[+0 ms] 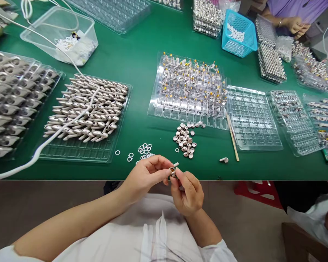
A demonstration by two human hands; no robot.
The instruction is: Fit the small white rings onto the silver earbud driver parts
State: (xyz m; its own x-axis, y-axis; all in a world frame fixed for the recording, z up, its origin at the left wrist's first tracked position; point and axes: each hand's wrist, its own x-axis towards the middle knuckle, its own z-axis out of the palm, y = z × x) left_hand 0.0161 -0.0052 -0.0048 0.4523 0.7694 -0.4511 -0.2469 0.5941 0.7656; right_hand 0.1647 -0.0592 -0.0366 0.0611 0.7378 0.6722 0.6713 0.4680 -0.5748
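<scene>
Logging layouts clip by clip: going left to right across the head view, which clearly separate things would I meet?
Large grey shells, stacked stemmed housings, left hand, right hand, loose stemmed earbud piece, transparent blister tray, narrower tray with small parts.

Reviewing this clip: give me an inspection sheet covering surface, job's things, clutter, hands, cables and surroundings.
Surface: green table, with parts and trays spread across it.
Job's things: small part, held at the table's near edge.
Clutter: heaped caps beyond the hands; white rings left of the caps; stick along an empty tray.
Hands: left hand and right hand both pinch the small part.
Cables: white cable crosses the view of the loaded tray.
Surroundings: another person's hands at far right; red seat below.
</scene>
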